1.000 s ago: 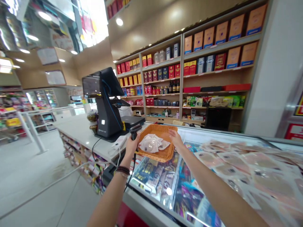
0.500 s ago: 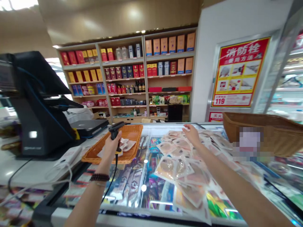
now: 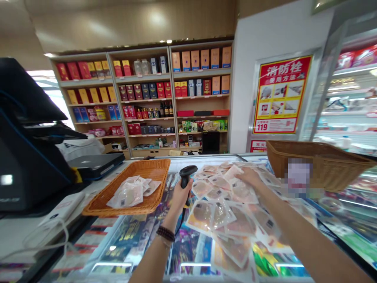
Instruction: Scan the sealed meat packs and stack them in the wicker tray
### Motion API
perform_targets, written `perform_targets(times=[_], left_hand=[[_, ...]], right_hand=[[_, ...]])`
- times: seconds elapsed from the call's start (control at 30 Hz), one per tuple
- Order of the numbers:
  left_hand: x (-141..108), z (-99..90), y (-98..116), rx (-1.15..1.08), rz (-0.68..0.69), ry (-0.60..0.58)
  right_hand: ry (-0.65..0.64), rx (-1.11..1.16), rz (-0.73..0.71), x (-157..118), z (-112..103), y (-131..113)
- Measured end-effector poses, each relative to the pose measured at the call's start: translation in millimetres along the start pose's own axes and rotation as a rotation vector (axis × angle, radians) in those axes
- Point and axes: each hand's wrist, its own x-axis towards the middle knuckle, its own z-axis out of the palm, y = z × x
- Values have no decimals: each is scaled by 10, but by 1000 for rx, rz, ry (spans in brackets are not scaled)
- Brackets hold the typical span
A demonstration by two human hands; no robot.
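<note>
A black handheld scanner point(image 3: 187, 175) stands upright in my left hand point(image 3: 181, 195), whose fingers wrap round its handle. My right hand point(image 3: 249, 175) is closed on a clear flat packet point(image 3: 235, 171) at the back of a spread pile of similar packets point(image 3: 210, 214), each with a round pale item inside. The pile lies on the glass top of a freezer. Left of the scanner, an orange wicker tray point(image 3: 97, 204) holds several more packets point(image 3: 129, 192). My right fingertips are partly hidden by the plastic.
A black terminal point(image 3: 20, 157) and a flat black device point(image 3: 96, 163) stand at the left, with a white cable point(image 3: 66, 236) nearby. A brown basket point(image 3: 332, 165) sits at the back right. Shelves point(image 3: 173, 100) of boxes line the wall behind.
My left hand has moved right with the scanner, from over the wicker tray to beside the pile. My right hand has come down onto the packets and taken hold of one. The view has shifted right.
</note>
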Motion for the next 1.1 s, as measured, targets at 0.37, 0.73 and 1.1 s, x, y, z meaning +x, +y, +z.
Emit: perform_targets(times=[0.37,0.73,1.1], left_hand=[[-115,-64,-109,24,-5,-50],[-186,14,-88,22,-45,-83],[-235,22,-113,76,-84,-235]], right_hand=[[100,92,2,-60,265,-487],[205,547,6,-650,785,-676],[24,801,245,-786,745,-833]])
